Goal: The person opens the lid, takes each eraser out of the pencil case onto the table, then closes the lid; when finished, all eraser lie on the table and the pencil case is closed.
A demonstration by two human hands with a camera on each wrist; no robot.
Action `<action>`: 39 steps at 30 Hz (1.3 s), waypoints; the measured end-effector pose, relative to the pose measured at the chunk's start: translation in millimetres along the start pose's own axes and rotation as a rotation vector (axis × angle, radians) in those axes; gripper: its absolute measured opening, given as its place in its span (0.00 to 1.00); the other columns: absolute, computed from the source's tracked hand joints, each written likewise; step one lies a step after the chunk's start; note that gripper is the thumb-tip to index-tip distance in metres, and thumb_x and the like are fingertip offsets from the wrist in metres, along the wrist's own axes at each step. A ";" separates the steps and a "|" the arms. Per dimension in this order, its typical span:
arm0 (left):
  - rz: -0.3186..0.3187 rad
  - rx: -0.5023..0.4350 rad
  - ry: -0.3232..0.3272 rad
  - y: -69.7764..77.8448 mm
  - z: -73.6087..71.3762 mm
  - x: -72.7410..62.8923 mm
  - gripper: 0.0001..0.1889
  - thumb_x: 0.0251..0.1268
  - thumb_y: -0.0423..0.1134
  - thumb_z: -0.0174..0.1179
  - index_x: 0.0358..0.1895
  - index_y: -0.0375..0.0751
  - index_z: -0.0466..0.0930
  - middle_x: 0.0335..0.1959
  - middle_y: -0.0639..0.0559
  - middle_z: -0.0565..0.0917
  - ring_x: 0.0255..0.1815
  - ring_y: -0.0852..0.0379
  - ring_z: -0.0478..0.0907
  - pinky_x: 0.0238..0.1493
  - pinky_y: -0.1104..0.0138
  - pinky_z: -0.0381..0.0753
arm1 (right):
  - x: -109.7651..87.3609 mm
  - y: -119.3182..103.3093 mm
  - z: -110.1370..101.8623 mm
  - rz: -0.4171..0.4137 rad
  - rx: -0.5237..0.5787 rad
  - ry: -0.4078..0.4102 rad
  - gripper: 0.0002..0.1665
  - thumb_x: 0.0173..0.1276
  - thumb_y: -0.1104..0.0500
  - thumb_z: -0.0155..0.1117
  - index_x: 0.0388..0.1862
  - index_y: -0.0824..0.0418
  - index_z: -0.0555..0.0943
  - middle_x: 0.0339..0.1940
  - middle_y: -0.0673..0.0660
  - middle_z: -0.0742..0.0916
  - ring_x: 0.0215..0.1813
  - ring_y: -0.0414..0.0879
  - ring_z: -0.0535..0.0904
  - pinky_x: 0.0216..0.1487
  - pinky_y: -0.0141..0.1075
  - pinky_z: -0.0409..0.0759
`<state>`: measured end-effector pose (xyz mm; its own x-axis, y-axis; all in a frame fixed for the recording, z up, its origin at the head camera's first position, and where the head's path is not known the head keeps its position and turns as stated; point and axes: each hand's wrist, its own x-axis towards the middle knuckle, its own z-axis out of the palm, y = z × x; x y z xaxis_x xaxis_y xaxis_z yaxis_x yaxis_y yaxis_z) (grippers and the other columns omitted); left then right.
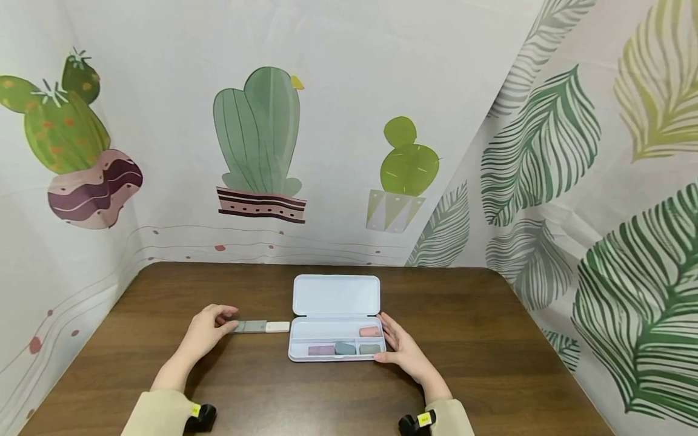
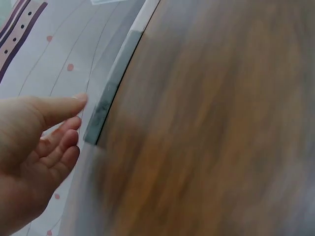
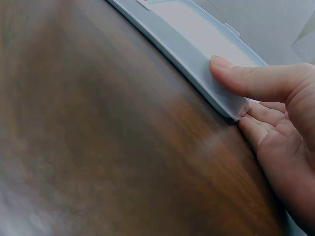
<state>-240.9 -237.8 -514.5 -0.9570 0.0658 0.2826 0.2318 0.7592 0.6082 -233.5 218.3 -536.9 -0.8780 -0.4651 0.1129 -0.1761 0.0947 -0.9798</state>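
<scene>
A pale blue-white pencil case point(image 1: 336, 295) lies on the table with its hinged lid raised back. Inside are a pink block point(image 1: 369, 332), a purple block point(image 1: 321, 350), a blue block point(image 1: 345, 349) and a grey block point(image 1: 369, 349). My right hand point(image 1: 405, 348) grips the case's right end, thumb on the front edge, fingers round the far side. Left of the case lies a flat, segmented bar point(image 1: 251, 327), grey with a white end. My left hand point(image 1: 206, 330) is at its left end, thumb and fingers loosely bent, with a small gap from the bar in the left wrist view.
The brown wooden table point(image 1: 245, 387) spans the front. White cloth printed with cacti and leaves point(image 1: 338, 121) hangs behind it and along both sides. A black wrist strap point(image 1: 200, 418) sits at each sleeve.
</scene>
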 end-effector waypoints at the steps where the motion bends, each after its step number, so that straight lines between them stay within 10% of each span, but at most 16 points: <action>1: 0.010 -0.012 0.015 2.3 1.4 0.8 0.12 0.57 0.33 0.69 0.45 0.35 0.84 0.39 0.45 0.83 0.36 0.55 0.77 0.36 0.67 0.76 | 0.0 0.4 -0.1 -0.001 0.000 0.000 0.58 0.58 0.69 0.71 0.76 0.77 0.43 0.76 0.77 0.53 0.77 0.70 0.45 0.64 0.16 0.60; 14: 0.096 -0.252 0.120 59.1 39.6 16.8 0.10 0.56 0.27 0.68 0.42 0.33 0.83 0.33 0.47 0.85 0.32 0.59 0.81 0.36 0.69 0.81 | 0.1 1.3 0.6 0.021 -0.008 0.018 0.59 0.56 0.69 0.72 0.76 0.77 0.43 0.77 0.77 0.53 0.77 0.69 0.48 0.64 0.16 0.61; 25: 0.097 -0.304 0.053 111.6 81.5 24.8 0.08 0.54 0.27 0.68 0.38 0.36 0.85 0.33 0.48 0.86 0.32 0.56 0.82 0.37 0.68 0.82 | -0.5 0.7 0.2 0.028 -0.018 0.016 0.59 0.57 0.69 0.72 0.76 0.76 0.43 0.77 0.77 0.53 0.77 0.70 0.48 0.65 0.17 0.61; 39: 0.235 -0.258 -0.191 165.3 125.9 26.0 0.12 0.60 0.32 0.65 0.47 0.31 0.82 0.41 0.42 0.87 0.39 0.49 0.84 0.44 0.62 0.82 | -0.6 0.0 -0.1 0.027 -0.035 0.008 0.58 0.58 0.67 0.72 0.76 0.75 0.43 0.77 0.76 0.52 0.77 0.70 0.47 0.64 0.17 0.62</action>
<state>-249.4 -29.1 -500.0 -0.8823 0.3558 0.3080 0.4611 0.5229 0.7169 -233.0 218.6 -537.0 -0.8860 -0.4553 0.0875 -0.1675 0.1382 -0.9762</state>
